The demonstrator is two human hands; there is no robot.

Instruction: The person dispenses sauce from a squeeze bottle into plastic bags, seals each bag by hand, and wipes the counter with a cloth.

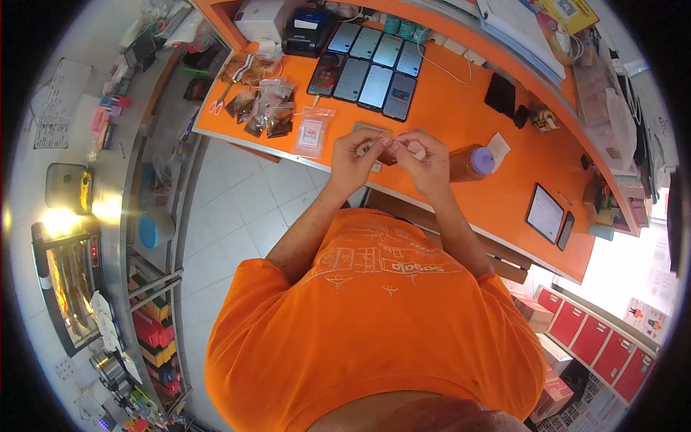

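My left hand (353, 161) and my right hand (429, 163) meet over the front edge of the orange counter (425, 111). The fingertips of both are pinched together on something small that I cannot make out. A small pale piece (416, 150) shows inside the curl of my right hand. Partly hidden behind the fingers lies a flat greyish object (371, 128). To the right of my right hand is a brown bottle with a purple lid (481, 160), beside a white paper (499, 148). Left of my left hand lies a clear zip bag (310, 134) with a white and red card inside.
Several lit phones (375, 88) lie in two rows at the back. Small clear bags (266, 108), scissors (217, 107) and a black printer (308, 33) are at the left. A tablet (545, 213) and a phone (566, 230) lie at the right. Metal shelving (155, 216) stands far left.
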